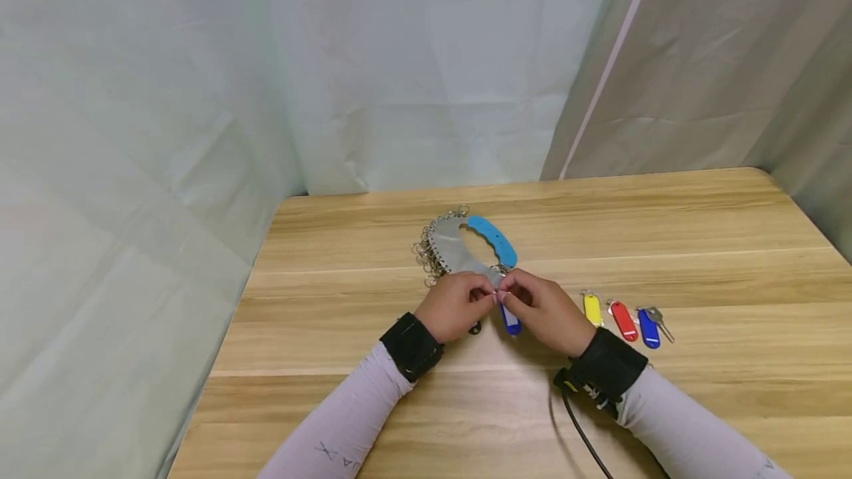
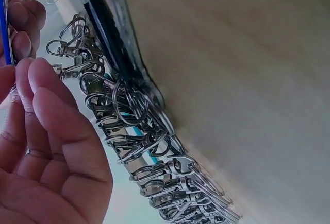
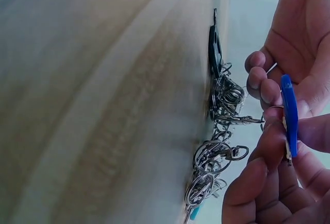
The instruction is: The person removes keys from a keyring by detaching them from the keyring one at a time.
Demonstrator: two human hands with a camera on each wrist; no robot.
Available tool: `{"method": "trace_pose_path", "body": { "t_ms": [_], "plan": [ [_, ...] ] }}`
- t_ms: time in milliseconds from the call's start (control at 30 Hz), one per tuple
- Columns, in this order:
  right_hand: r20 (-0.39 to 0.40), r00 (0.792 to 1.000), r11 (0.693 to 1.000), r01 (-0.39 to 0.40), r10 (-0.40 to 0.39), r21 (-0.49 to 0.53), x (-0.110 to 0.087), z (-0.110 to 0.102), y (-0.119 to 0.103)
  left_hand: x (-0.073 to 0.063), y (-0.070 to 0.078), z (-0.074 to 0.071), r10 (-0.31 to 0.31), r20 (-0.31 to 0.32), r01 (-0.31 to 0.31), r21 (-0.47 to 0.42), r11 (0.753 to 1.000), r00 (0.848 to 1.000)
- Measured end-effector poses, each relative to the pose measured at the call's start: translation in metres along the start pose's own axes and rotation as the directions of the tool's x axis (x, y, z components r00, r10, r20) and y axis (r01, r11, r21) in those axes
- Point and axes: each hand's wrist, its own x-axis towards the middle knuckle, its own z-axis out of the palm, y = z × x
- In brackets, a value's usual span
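A crescent-shaped metal key holder [image 1: 452, 241] with a blue grip [image 1: 494, 238] lies on the table, its toothed outer edge hung with metal snap hooks and split rings [image 2: 149, 147]. At its near end both hands meet fingertip to fingertip. The right hand [image 1: 542, 313] pinches a blue key tag [image 3: 290, 113], with a thin metal piece lying against it. Beside it the left hand [image 1: 455, 305] pinches at a small metal ring [image 3: 276, 107], partly covered by fingers. A black tag [image 2: 105, 28] lies by the hooks, mostly behind the left hand in the head view.
Right of the hands lie a yellow key tag [image 1: 592, 310], a red key tag [image 1: 623, 321] and another blue key tag [image 1: 648, 329] with a key [image 1: 660, 322]. A black cable [image 1: 580, 426] runs from the right wrist band. Pale curtains [image 1: 426, 94] stand behind the table.
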Motion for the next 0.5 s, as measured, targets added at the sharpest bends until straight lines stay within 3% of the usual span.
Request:
{"method": "trace_pose_path", "body": {
  "t_ms": [500],
  "plan": [
    [-0.045,0.999,1.0,-0.001,0.001,-0.009,-0.0007,-0.0015,0.0008,-0.002,0.0023,0.0012,0.051,-0.021,-0.05,0.046,0.998,0.998]
  ]
}}
